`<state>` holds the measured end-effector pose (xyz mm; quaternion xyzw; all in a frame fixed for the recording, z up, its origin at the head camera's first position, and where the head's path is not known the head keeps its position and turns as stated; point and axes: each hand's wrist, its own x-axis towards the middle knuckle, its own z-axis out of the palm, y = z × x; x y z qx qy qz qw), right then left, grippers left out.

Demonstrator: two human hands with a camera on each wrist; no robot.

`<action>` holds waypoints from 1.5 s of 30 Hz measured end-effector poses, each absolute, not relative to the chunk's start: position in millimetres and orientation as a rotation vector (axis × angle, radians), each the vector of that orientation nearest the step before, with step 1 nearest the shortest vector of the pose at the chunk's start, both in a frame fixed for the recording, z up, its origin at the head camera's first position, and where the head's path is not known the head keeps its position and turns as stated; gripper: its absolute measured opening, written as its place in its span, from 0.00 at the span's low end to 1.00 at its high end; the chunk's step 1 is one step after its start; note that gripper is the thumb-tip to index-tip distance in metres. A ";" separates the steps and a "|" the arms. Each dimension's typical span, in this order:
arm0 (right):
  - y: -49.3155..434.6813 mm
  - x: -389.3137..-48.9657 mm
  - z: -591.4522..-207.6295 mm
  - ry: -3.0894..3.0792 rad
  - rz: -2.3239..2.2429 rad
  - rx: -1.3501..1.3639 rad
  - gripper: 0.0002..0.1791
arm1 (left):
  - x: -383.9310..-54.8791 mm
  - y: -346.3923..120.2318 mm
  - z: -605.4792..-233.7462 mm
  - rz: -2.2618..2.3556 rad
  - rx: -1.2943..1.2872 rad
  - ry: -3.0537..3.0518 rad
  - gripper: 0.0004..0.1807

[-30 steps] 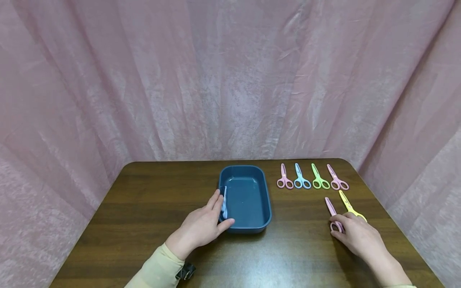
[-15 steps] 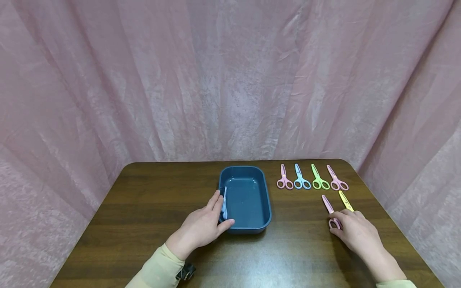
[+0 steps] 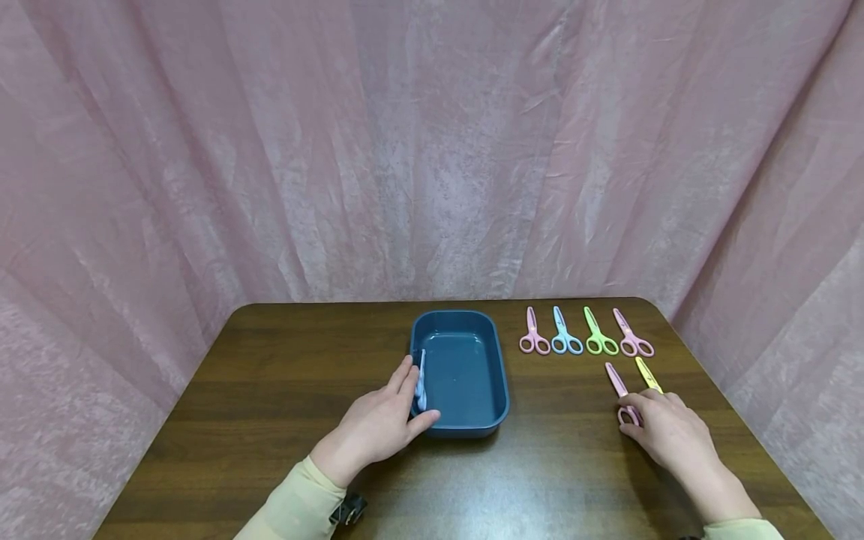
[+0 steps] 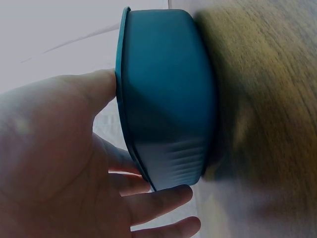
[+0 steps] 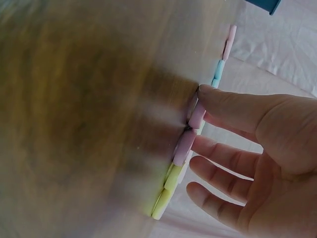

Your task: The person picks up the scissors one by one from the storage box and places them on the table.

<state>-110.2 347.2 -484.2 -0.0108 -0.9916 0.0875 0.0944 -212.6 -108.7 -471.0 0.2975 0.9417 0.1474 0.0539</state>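
My left hand (image 3: pixel 378 424) lies along the left side of a blue tray (image 3: pixel 466 433), straight fingers at the side rim and thumb at the near rim. In the left wrist view the thumb tip touches the tray's edge (image 4: pixel 121 59). Blue scissors (image 3: pixel 421 386) stand on edge inside, against the tray's left wall, partly covered by fingers. My right hand (image 3: pixel 671 435) pinches the handle of pink scissors (image 3: pixel 616 381) between thumb and fingers, blades pointing away. Yellow scissors (image 3: pixel 648 375) lie just to their right, handles hidden under that hand.
Along the back right of the table (image 3: pixel 297 360) several scissors lie in a row: pink (image 3: pixel 532 330), blue (image 3: pixel 564 330), green (image 3: pixel 598 330) and another pink pair (image 3: pixel 631 334). A pink curtain (image 3: pixel 432 150) hangs behind the table and at its sides.
The right hand and its pink scissors have shifted slightly away from the body and left, covering the yellow scissors' handles. The left hand and tray have stayed put.
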 end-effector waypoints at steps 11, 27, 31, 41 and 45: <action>347.5 -110.6 -485.2 -2.935 0.261 -0.037 0.16 | -212.7 -109.0 -471.1 0.445 0.909 2.863 0.50; 348.2 -111.5 -485.1 -2.944 0.257 -0.053 0.17 | -210.8 -109.0 -469.0 0.478 0.925 2.864 0.49; 348.3 -111.7 -485.5 -2.943 0.260 -0.052 0.17 | -210.9 -109.5 -469.3 0.467 0.921 2.865 0.49; 348.7 -112.7 -487.3 -2.937 0.263 -0.048 0.17 | -211.7 -109.4 -471.8 0.450 0.915 2.863 0.50; 348.9 -112.7 -488.0 -2.932 0.261 -0.040 0.17 | -212.2 -109.1 -472.0 0.447 0.918 2.868 0.50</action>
